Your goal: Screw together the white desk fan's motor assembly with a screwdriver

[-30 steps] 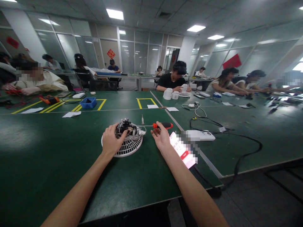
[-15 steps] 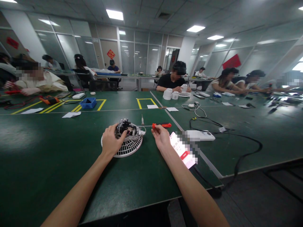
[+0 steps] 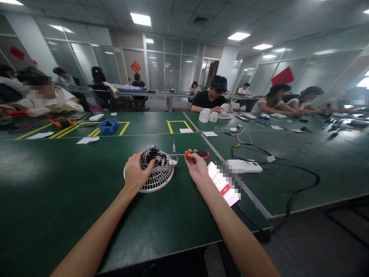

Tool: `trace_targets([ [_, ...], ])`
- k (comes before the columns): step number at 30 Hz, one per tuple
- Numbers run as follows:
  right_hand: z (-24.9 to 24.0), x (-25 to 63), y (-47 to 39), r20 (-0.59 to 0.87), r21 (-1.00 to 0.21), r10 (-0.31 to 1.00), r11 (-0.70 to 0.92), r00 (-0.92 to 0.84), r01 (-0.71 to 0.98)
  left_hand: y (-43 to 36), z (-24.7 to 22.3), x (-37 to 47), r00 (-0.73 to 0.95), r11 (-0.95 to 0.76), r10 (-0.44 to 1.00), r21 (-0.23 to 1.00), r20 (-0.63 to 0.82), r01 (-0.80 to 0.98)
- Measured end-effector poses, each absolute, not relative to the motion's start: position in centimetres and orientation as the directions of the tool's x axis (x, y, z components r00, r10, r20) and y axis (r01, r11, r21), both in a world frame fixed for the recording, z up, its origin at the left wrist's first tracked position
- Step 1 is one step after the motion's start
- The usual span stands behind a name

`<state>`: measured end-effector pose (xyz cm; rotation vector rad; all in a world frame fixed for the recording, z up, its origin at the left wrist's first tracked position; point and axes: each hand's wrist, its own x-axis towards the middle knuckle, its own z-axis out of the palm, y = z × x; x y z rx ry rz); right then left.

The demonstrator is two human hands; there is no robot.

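My left hand is wrapped round the left side of a partly opened fan head, with dark motor parts and white wires exposed. Its white round grille lies face down on the green table. Between the thumb and fingers of my right hand is a red and black screwdriver, held level. The shaft points left at the white fitting on the right side of the fan head; whether the tip touches it I cannot tell. Just behind the shaft lies a small thin screwdriver with a clear handle.
A lit phone lies beside my right wrist, with a white power strip and black cables to the right. A blue bin and paper slips stand farther back. Across the table a person handles white parts.
The red and black screwdriver's handle has turned slightly in my right hand, and the fingers have shifted on it. My left hand and the fan head keep their place.
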<state>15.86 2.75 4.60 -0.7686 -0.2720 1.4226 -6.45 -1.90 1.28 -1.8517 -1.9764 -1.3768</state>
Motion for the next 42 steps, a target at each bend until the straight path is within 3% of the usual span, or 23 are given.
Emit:
trace_targets([
  [16,4.5,15.6,2.5,-0.212,-0.619,0.966,-0.016,0.147,-0.786,-1.9,1.3,-6.4,-0.244,-0.147,0.748,0.513,0.617,0.846],
  [30,4.2,15.2,2.3,-0.215,-0.742,0.938,0.024,0.271,-0.670,-1.7,1.1,-6.7,-0.249,-0.149,0.745,0.518,0.619,0.842],
  [42,3.8,14.9,2.3,-0.289,-0.705,0.925,-0.032,0.246,-0.708,-1.8,1.3,-6.5,-0.245,-0.153,0.743,0.514,0.623,0.844],
])
